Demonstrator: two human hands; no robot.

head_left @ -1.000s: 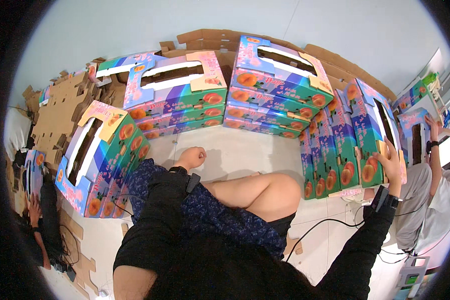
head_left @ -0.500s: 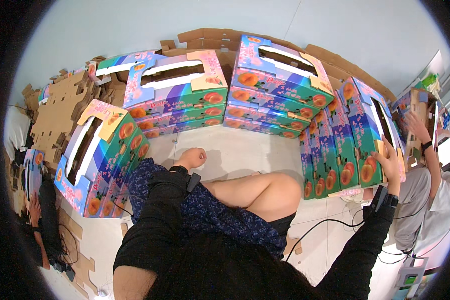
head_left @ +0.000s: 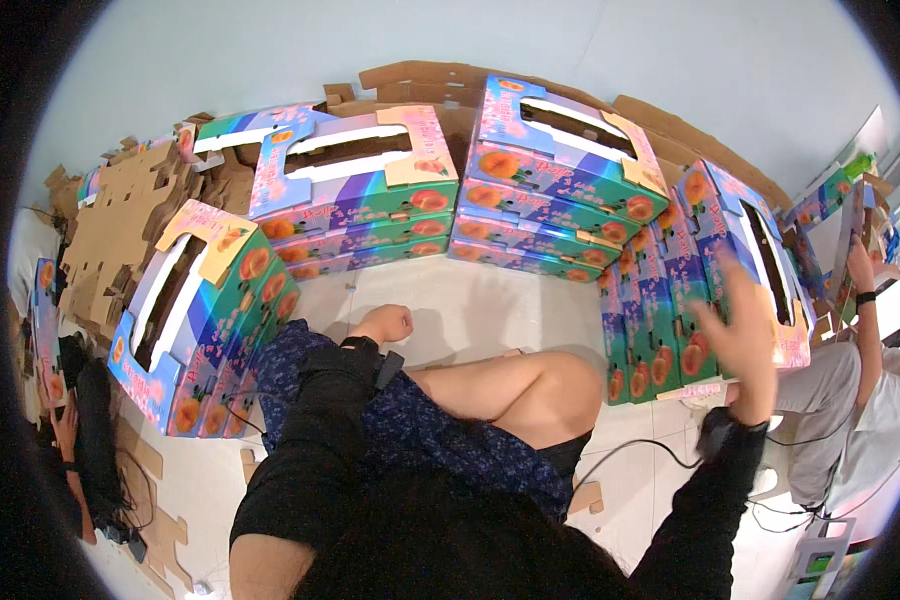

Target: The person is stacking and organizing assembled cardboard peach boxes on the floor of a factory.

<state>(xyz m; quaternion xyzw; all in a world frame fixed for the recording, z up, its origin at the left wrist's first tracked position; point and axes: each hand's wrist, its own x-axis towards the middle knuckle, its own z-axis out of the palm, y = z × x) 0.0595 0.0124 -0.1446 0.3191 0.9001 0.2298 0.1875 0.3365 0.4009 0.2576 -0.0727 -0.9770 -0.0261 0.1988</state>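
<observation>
My left hand [head_left: 385, 325] rests above my lap, its fingers curled into a fist with nothing visible in it. Raised in front of the right-hand stack, my right hand [head_left: 738, 325] is spread open, slightly smeared by motion, and holds nothing. Behind it stands the stack of peach cartons [head_left: 660, 330], colourful boxes with fruit pictures. The outermost carton [head_left: 745, 250] has a slot-shaped opening lined with white edges. I cannot tell whether the hand touches it.
More carton stacks stand in an arc: a far-centre stack [head_left: 560, 150], a left-centre stack [head_left: 355, 170] and a left stack [head_left: 195, 310]. Flattened brown cardboard [head_left: 120, 225] lies at the far left. A co-worker [head_left: 870, 390] handles a box at right; another person's hand [head_left: 65, 425] shows at left.
My right hand has come off the outer carton on the right and moved left, its fingers spreading. My left hand stays nearly still. The co-worker at right has shifted a box.
</observation>
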